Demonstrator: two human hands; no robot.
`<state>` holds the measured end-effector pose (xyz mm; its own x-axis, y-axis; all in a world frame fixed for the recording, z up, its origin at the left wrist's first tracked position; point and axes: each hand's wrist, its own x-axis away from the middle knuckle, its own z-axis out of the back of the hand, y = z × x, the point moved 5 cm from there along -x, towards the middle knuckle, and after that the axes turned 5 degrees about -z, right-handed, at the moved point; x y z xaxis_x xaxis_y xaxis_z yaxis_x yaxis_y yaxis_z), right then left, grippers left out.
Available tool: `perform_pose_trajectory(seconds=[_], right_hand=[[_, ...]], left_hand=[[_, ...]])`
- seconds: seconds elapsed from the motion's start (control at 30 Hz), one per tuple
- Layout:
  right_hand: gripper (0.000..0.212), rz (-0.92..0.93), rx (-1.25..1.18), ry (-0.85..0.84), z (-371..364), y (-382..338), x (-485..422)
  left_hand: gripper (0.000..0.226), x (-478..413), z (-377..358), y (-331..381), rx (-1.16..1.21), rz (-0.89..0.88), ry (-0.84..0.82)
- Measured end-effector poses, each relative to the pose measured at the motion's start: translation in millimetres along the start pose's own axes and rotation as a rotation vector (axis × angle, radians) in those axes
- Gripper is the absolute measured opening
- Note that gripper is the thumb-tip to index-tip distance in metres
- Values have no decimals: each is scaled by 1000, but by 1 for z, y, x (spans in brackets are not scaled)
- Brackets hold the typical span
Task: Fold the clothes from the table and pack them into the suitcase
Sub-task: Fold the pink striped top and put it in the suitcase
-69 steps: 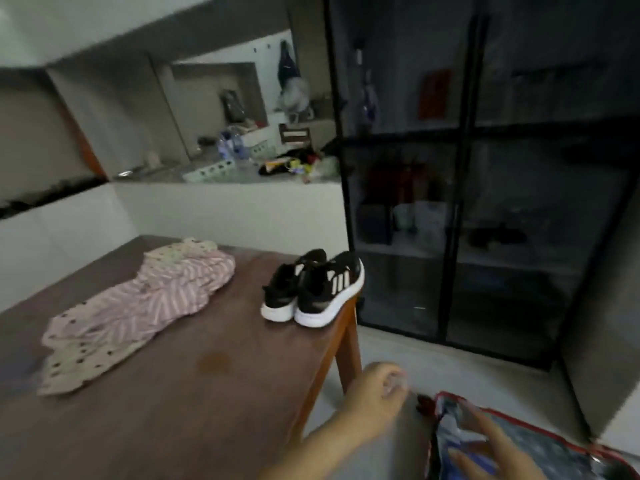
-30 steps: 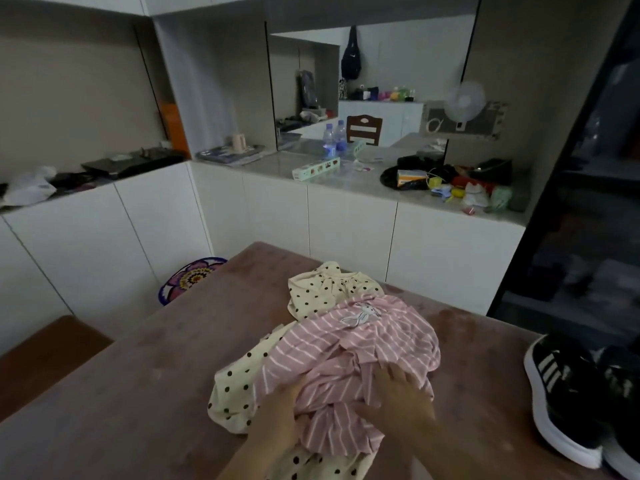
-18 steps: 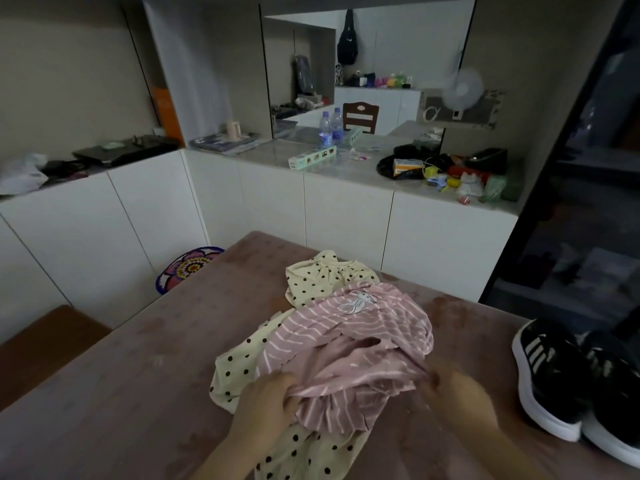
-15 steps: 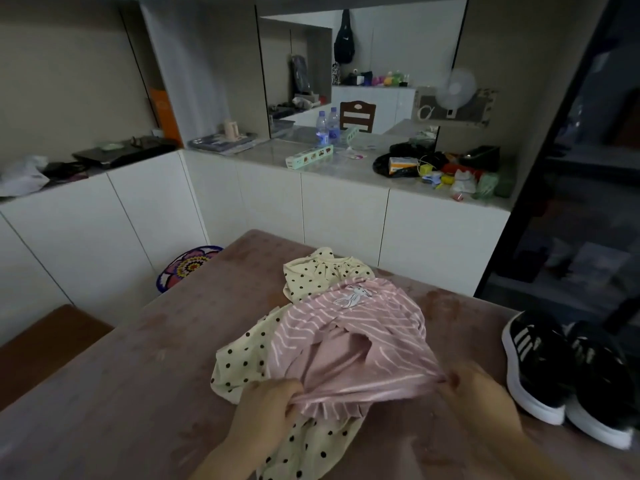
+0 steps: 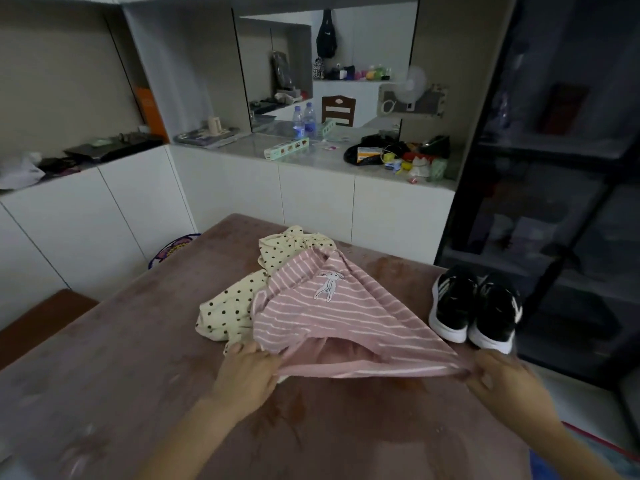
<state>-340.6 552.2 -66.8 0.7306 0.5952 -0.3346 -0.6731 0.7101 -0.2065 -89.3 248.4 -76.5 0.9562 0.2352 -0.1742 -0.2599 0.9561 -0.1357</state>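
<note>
A pink striped garment (image 5: 332,313) with a small white rabbit print lies stretched across the brown table (image 5: 104,358). My left hand (image 5: 247,370) grips the left end of its hem and my right hand (image 5: 498,375) pinches the right end, so the hem is pulled taut between them and lifted a little. A cream garment with dark dots (image 5: 239,299) lies under and behind the pink one. At the lower right corner a red edge of the suitcase (image 5: 602,445) shows on the floor; the rest of it is out of view.
A pair of black sneakers with white soles (image 5: 474,306) stands at the table's right edge, close to the pink garment. White cabinets and a cluttered counter (image 5: 381,157) lie behind the table. A dark glass-door shelf (image 5: 554,202) fills the right side.
I turned from the suitcase on the floor to the table. My hands took hold of the bunched pink garment, moved apart and spread its hem wide.
</note>
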Motion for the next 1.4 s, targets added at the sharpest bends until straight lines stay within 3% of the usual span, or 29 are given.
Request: perform_pose_trajectory(seconds=[0.1,0.23,0.3,0.43,0.57,0.67,0.77,0.87,1.03,1.1,1.23,1.4], right_hand=[[32,-17,112,-81,9,33,32],[18,-123,178,-261,9,81,77],[47,-102,248,-385,2,89,94],[38,-144,305,-512,-16,72,112],[34,20,193,-496,-42,15,118],[35,104,217,-498,-74,-10,128],[35,-8,266,-501,-81,-27,132],[42,-117,322,-465,-85,-28,133],[33,-161,327,-462,-80,-19,123],[29,-155,239,-464,-78,-13,121],[17,-267,-206,-343,-56,-2,119],[19,-403,-440,-337,-35,11,116]], left_hand=[[19,16,5,43,26,-217,-36],[29,48,1,101,40,-418,-145],[32,67,-9,124,62,-450,-194],[40,91,-37,139,116,-361,-307],[56,99,-48,137,150,-246,-324],[75,99,-50,123,201,-22,-306],[54,101,-57,109,204,107,-326],[35,95,-62,110,218,89,-343],[40,79,-70,121,172,23,-395],[37,75,-72,123,156,11,-396],[16,71,-69,127,204,-7,-348],[8,70,-60,123,425,36,-236]])
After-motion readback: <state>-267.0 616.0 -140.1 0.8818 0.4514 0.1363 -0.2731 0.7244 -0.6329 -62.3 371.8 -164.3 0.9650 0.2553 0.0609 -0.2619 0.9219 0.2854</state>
